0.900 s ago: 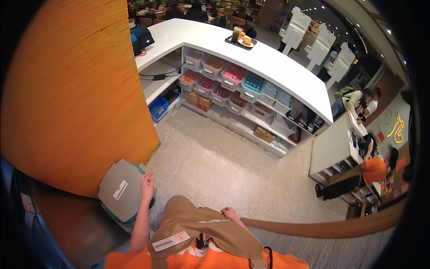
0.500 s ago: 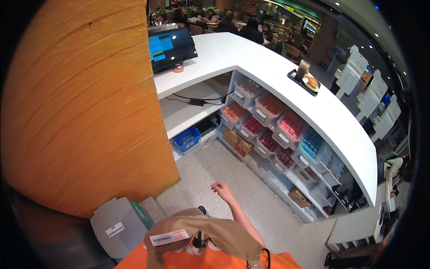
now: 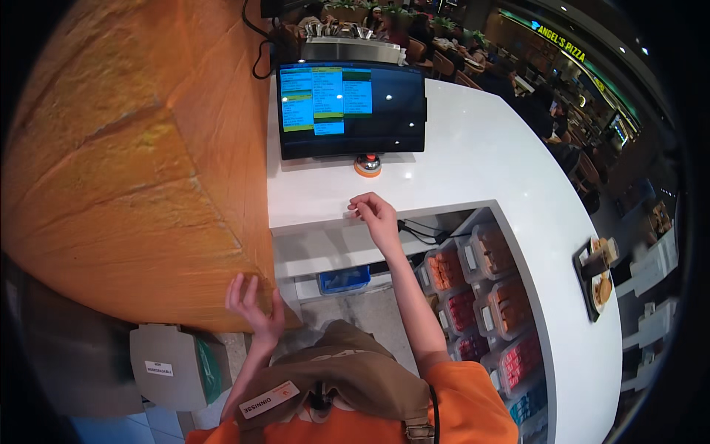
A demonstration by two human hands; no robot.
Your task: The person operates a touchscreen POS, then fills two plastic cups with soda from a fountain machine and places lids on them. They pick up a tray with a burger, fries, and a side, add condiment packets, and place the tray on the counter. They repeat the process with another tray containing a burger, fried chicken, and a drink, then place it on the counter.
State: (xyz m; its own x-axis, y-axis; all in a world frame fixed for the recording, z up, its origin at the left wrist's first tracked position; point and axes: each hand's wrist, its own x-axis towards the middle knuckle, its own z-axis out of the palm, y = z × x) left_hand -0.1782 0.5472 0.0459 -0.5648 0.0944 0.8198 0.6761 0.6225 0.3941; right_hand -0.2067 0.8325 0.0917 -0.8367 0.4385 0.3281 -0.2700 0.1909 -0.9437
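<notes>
My right hand (image 3: 376,216) is held over the front edge of the white counter (image 3: 458,148), its fingers loosely bent and partly apart, with nothing visible in them. Just beyond it stands a silver call bell (image 3: 367,164) with an orange base, apart from the fingers. Behind the bell a black monitor (image 3: 392,111) shows several blue, green and yellow panels. My left hand (image 3: 257,309) is raised beside the orange textured wall (image 3: 170,222), fingers spread and empty; whether it touches the wall I cannot tell.
Clear bins (image 3: 451,285) of coloured packets fill shelves under the counter at right. A blue basket (image 3: 345,280) sits on a low shelf. A black tray (image 3: 588,285) with a drink and food lies far right. A grey bin (image 3: 166,366) stands at lower left.
My view has turned left and come nearer to the monitor. The right hand now reaches forward to the counter edge. My left hand has come into view beside the wall.
</notes>
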